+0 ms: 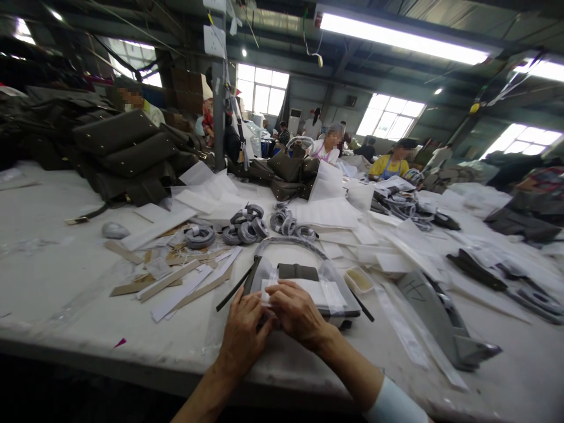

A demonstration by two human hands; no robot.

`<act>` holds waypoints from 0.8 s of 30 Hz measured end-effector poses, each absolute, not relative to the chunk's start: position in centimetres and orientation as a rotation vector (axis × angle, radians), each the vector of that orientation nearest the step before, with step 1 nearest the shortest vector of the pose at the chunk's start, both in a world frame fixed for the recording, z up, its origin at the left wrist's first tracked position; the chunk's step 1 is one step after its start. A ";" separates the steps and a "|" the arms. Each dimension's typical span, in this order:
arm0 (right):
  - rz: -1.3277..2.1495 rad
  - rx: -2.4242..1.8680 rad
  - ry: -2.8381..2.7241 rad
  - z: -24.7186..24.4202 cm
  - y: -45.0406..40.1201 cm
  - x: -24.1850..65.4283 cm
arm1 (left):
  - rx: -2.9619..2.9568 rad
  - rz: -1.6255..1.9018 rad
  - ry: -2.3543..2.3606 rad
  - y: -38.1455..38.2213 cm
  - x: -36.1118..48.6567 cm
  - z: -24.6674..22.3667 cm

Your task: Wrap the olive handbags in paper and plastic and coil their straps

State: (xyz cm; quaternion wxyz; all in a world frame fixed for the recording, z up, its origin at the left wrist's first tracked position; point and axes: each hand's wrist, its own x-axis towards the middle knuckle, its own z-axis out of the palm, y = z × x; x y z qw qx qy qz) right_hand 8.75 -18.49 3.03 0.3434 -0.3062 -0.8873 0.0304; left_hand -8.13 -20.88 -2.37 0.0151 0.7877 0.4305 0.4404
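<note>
A dark handbag [298,271] lies at the near edge of the table, its arched handle [304,242] wrapped in clear film and standing toward the far side. A white wrapping sheet [324,295] covers part of its front. My left hand [243,323] grips the bag's near left corner, fingers bent over its edge and thumb below. Close beside it, my right hand [296,310] reaches across with curled fingers on the left end of the sheet. The fingertips of both hands nearly meet, and the spot between them is partly hidden.
Wrapped handle coils [247,229] lie beyond the bag. Cardboard strips [180,288] are scattered to the left, near a dark bag pile [127,147]. To the right are a small plastic tub [359,280], a grey marked piece [434,311] and white sheets. Several people work farther back.
</note>
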 end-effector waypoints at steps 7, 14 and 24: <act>0.100 -1.290 -2.233 1.7 -17.9 8.4 | 2.476 1.479 1.429 -19.7 -7.6 -2.9; 0.241 -1.436 -2.198 2.0 -17.0 8.2 | 2.527 1.427 1.520 -18.7 -7.4 -3.3; 0.412 -1.566 -2.116 2.2 -16.0 8.2 | 2.731 1.220 1.665 -17.7 -7.7 -1.3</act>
